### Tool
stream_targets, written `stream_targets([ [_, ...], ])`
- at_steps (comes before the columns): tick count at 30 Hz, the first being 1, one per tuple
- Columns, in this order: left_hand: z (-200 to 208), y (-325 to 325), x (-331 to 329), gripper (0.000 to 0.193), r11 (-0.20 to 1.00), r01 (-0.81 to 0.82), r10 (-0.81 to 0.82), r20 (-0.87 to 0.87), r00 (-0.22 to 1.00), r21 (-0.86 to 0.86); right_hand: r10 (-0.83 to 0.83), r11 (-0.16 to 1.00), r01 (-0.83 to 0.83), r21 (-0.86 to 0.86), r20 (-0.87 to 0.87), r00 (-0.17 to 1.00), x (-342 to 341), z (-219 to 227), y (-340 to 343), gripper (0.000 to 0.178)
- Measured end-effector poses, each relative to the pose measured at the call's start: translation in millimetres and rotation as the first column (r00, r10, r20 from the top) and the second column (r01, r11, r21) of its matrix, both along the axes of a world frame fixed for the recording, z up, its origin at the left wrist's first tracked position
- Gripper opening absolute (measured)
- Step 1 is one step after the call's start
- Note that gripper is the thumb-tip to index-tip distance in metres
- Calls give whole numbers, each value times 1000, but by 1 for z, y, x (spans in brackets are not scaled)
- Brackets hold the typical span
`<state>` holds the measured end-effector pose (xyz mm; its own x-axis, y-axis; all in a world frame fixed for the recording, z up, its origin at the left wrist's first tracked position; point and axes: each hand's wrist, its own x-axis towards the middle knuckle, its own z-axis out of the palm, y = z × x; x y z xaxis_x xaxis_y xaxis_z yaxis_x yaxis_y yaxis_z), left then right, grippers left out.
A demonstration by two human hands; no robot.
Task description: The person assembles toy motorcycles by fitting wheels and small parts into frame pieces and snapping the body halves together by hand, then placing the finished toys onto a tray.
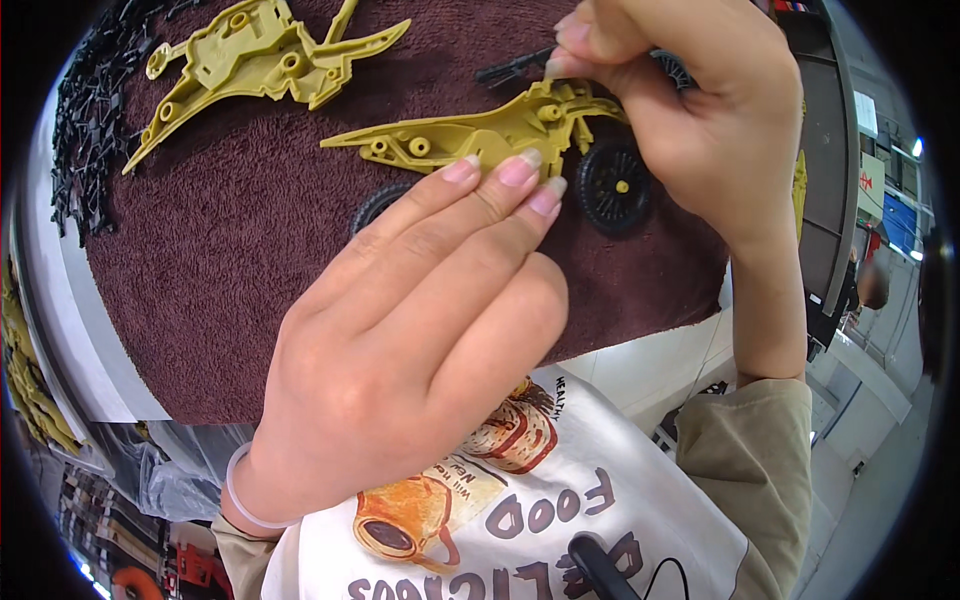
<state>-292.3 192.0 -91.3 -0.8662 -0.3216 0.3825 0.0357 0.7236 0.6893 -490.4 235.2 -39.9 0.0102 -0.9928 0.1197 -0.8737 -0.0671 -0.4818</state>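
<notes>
A yellow-green plastic half-shell of a toy motorcycle body (455,142) lies with its hollow, pegged inside facing up. My left hand (420,290) holds its near edge, fingers together along it and thumb hidden. My right hand (690,100) is closed in a pinch just above the shell's far right end. What sits between those fingertips is too small or hidden to make out. A black spoked toy wheel (614,187) with a yellow hub stands at the shell's right end. Another black wheel (378,207) shows partly behind my left hand.
A second yellow-green half-shell (250,60) lies at the far left on the brown towel (220,260). Black small plastic parts (95,130) are heaped along the left edge. A thin black part (515,68) lies beyond the held shell, and another black wheel (672,70) shows behind my right hand.
</notes>
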Motion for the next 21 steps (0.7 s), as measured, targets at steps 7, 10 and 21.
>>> stream_targets([
  [7,-3,-2,2,6,1000,-23,23,-16,1000,-18,133,990,-135,-38,-35,990,-8,1,-9,21],
  [10,-4,-1,1,6,1000,-5,4,-24,1000,-17,135,990,-136,-23,-19,991,-8,3,-7,20],
  [21,-1,-11,11,9,997,32,-38,-93,995,-73,-153,963,158,-216,40,987,26,9,9,15],
])
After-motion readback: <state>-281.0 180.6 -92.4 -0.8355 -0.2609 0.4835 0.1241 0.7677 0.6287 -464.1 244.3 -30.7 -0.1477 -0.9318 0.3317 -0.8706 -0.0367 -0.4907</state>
